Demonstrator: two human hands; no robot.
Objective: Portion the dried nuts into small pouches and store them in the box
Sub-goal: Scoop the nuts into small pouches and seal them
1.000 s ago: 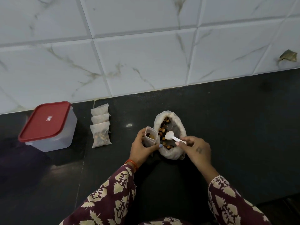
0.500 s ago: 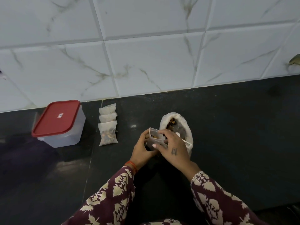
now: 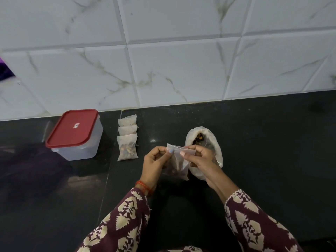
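A small clear pouch point(image 3: 179, 163) with nuts in its bottom hangs between both hands above the dark counter. My left hand point(image 3: 154, 165) pinches its top left corner and my right hand point(image 3: 201, 159) pinches its top edge on the right. Behind my right hand stands the big white bag of mixed nuts point(image 3: 207, 138), its mouth rolled open. Three filled pouches point(image 3: 127, 138) lie in an overlapping row to the left. The clear box with a red lid point(image 3: 74, 134) stands shut at the far left. The spoon is not visible.
The black counter point(image 3: 263, 151) runs to a white marble-tiled wall point(image 3: 172, 60) at the back. A purple object point(image 3: 4, 70) shows at the left edge. My patterned sleeves fill the bottom of the view.
The right hand left the spoon, which is now out of sight, and came to the pouch top. The pouch mouth was open a second ago; both hands now pinch it flat.
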